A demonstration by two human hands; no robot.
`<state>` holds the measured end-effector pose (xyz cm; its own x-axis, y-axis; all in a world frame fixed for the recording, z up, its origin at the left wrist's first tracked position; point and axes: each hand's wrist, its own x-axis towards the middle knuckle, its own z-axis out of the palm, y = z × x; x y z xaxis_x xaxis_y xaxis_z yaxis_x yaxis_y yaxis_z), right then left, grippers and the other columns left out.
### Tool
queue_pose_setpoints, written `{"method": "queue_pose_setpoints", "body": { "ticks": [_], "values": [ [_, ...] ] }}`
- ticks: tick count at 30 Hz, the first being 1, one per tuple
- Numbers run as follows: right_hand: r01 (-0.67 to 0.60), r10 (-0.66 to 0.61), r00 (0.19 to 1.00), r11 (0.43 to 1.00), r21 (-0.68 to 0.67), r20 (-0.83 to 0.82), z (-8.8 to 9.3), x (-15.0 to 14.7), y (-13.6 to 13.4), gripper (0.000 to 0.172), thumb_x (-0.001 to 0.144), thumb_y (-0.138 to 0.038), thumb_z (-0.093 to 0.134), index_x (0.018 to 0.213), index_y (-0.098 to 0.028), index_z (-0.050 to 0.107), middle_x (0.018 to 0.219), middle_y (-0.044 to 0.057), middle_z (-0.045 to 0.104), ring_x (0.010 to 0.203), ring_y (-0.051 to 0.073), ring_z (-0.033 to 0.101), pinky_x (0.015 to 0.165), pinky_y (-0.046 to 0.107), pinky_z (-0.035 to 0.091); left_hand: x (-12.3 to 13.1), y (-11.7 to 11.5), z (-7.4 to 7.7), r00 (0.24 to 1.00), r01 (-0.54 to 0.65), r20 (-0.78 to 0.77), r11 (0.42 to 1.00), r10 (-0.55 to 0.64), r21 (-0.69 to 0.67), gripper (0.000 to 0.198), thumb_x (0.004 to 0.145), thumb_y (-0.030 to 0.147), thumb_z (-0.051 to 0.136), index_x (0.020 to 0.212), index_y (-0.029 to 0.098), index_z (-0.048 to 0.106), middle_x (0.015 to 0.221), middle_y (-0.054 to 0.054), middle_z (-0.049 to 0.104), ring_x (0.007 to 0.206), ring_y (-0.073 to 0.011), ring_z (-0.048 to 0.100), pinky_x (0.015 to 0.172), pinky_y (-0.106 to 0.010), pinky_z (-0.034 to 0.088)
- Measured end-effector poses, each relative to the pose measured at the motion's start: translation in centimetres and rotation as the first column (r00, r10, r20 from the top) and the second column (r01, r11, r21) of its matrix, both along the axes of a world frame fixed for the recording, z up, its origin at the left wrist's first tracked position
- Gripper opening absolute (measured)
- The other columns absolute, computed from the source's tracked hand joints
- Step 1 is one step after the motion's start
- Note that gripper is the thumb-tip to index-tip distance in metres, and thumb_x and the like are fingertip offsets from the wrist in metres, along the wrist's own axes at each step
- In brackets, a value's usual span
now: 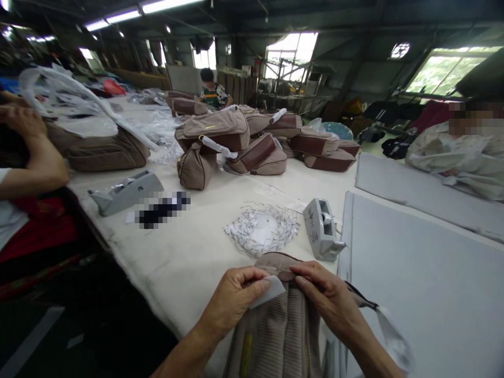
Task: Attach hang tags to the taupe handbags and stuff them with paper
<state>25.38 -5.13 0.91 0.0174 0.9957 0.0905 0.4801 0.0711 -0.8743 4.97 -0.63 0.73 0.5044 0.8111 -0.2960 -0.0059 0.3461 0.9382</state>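
While strip lights (125, 16) hang above pale worktop (208, 236), ribbed bag (275, 328) points lengthwise away, left fingers (251, 273) pinching white slip (274, 287), right fingers (310, 269) brown patch (286, 276).

The left grip (240, 290) is showing bare, with rounded knuckles and jointed fingers (252, 272). Below the left grip, the bare left forearm (187, 353) is tapering toward the wrist (211, 324). To the right of the left grip, the right grip (327, 287) and right forearm (368, 338) are likewise appearing bare.
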Motion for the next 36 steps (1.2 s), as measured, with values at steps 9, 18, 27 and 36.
{"method": "queue_pose_setpoints", "body": {
  "ticks": [9, 18, 27, 36],
  "values": [
    [0.040, -0.039, 0.999, 0.989, 0.145, -0.009, -1.0, -0.5, -0.1, 0.016, 0.087, -0.029, 0.052, 0.092, -0.023, 0.066, 0.093, 0.003, 0.064, 0.091, 0.017, 0.058, 0.081, 0.027, 0.045, -1.3, 1.1, 0.2, 0.972, 0.096, -0.231, 0.961, -0.035, 0.258, 0.022, 0.078, 0.034, 0.063, 0.082, 0.015, 0.073, 0.079, -0.004, 0.068, 0.076, -0.0161, 0.058, 0.069, -0.023, 0.042],
    [0.020, -0.011, 0.998, 0.990, 0.140, -0.066, -1.3, -0.8, -0.1, 0.015, 0.086, -0.026, 0.054, 0.094, -0.023, 0.066, 0.094, 0.003, 0.063, 0.092, 0.016, 0.057, 0.081, 0.027, 0.044, -0.8, 1.0, 0.9, 0.958, 0.124, -0.284, 0.953, -0.042, 0.277, 0.021, 0.076, 0.034, 0.064, 0.075, 0.014, 0.070, 0.073, -0.004, 0.067, 0.069, -0.0152, 0.058, 0.062, -0.022, 0.043],
    [-0.011, 0.017, 0.998, 0.993, 0.114, -0.057, -0.7, -1.6, 0.1, 0.015, 0.085, -0.025, 0.057, 0.094, -0.026, 0.069, 0.089, 0.003, 0.061, 0.085, 0.016, 0.058, 0.074, 0.025, 0.045, 0.0, 1.5, 1.8, 0.962, 0.153, -0.256, 0.966, -0.097, 0.209, 0.024, 0.075, 0.034, 0.064, 0.083, 0.013, 0.071, 0.078, -0.004, 0.068, 0.070, -0.0141, 0.057, 0.064, -0.022, 0.043],
    [0.084, -0.079, 0.991, 0.996, 0.034, -0.106, -0.6, -3.4, -0.1, 0.043, 0.089, -0.031, 0.043, 0.130, -0.019, 0.049, 0.081, 0.005, 0.066, 0.070, 0.018, 0.062, 0.070, 0.031, 0.051, 1.5, 3.6, 2.7, 0.927, 0.207, -0.329, 0.977, -0.181, 0.045, 0.026, 0.071, 0.037, 0.063, 0.067, 0.012, 0.056, 0.055, 0.002, 0.054, 0.048, -0.0080, 0.050, 0.046, -0.018, 0.036]
  ]
}}
